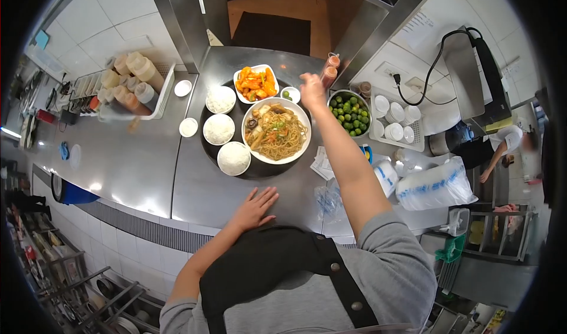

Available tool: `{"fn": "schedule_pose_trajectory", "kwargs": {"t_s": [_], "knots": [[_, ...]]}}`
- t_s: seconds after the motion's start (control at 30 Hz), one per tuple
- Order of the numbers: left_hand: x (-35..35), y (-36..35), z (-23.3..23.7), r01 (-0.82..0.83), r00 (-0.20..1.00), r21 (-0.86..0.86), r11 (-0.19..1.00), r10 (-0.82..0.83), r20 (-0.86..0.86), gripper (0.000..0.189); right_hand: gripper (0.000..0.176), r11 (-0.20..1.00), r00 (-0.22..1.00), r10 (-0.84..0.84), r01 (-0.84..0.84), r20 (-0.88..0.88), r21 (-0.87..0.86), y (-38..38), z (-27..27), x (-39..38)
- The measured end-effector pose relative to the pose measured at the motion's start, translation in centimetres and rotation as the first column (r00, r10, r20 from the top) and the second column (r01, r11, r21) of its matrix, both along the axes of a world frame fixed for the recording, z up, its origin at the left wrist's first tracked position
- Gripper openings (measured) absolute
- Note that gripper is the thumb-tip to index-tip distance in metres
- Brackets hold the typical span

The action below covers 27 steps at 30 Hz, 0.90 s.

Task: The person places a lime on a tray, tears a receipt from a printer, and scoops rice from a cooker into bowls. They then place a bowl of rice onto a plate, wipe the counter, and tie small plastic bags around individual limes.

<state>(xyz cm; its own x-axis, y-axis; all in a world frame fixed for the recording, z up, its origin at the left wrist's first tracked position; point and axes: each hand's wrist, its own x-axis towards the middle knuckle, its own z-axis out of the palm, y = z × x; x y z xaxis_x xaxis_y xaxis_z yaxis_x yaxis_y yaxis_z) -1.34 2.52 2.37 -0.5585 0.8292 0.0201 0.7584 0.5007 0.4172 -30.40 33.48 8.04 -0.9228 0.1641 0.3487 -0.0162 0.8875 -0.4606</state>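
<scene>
My left hand (255, 207) lies flat on the steel counter, fingers spread, near the front edge. Beyond it is a round black tray (260, 167) with a large bowl of noodles (276, 132), several bowls of white rice (219, 129) and a square dish of orange-sauced food (256, 83). My right hand (312, 90) is over the tray's far right, beside a small white dish (295, 96) with green citrus in it. Its fingers are curled; whatever they hold is hidden. Close by are red sauce bottles (329, 75) and a metal bowl of small green limes (349, 114).
A basket of squeeze bottles (167, 92) stands at left, near two small white cups (188, 127). On the right are a basket of white cups (394, 116), plastic-wrapped packs (434, 183) and paper slips (322, 164). Another person (502, 145) is at far right.
</scene>
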Motion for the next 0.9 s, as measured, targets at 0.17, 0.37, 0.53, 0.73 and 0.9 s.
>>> {"fn": "schedule_pose_trajectory", "kwargs": {"t_s": [0.17,0.37,0.53,0.73,0.9], "knots": [[-0.2,0.1,0.4,0.011,1.0,-0.01,1.0,-0.011,-0.001,0.071,0.024,0.947,0.914,-0.318,0.292,0.252,0.136,8.3,4.5,4.2],[-0.3,0.0,0.7,0.012,1.0,-0.022,1.0,-0.012,-0.019,0.07,0.016,0.981,0.938,-0.17,0.13,0.303,0.147,12.8,2.0,6.7],[-0.3,-0.1,0.5,0.012,1.0,-0.015,1.0,-0.012,0.014,0.072,0.018,0.996,0.996,-0.083,0.082,0.021,0.03,5.5,6.3,4.6],[-0.2,-0.5,0.6,0.017,0.997,0.025,1.0,-0.019,0.075,0.073,0.014,0.996,0.978,0.085,-0.084,0.191,-0.015,-0.5,-2.8,-3.2],[-0.6,-1.5,-0.5,-0.008,1.0,0.291,0.957,0.014,-0.018,0.055,0.015,0.998,0.994,0.065,-0.062,0.093,-0.031,-1.9,-4.2,-1.7]]}}
